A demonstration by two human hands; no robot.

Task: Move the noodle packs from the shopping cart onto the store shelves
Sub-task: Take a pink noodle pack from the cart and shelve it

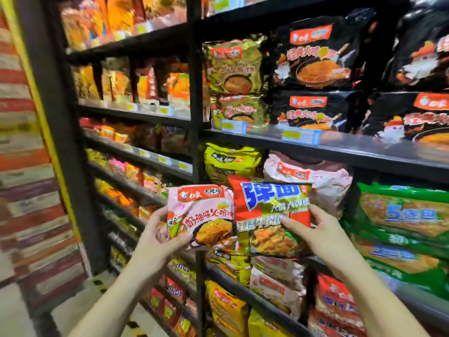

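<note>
The left hand (158, 235) grips a pink plastic noodle pack (201, 215) by its lower left edge; the right hand (318, 235) holds a red-and-green plastic noodle pack (267, 215) (slightly overlapping the pink one), both raised before the dark metal store shelves (340, 149).

A pink noodle pack (201, 215) and a red-green noodle pack (271, 217) are held upright, side by side before the shelves (340, 152).

Blue-and-yellow price labels (300, 136) hang right of a blurred, red-striped, yellow-edged panel (24, 190).
</note>
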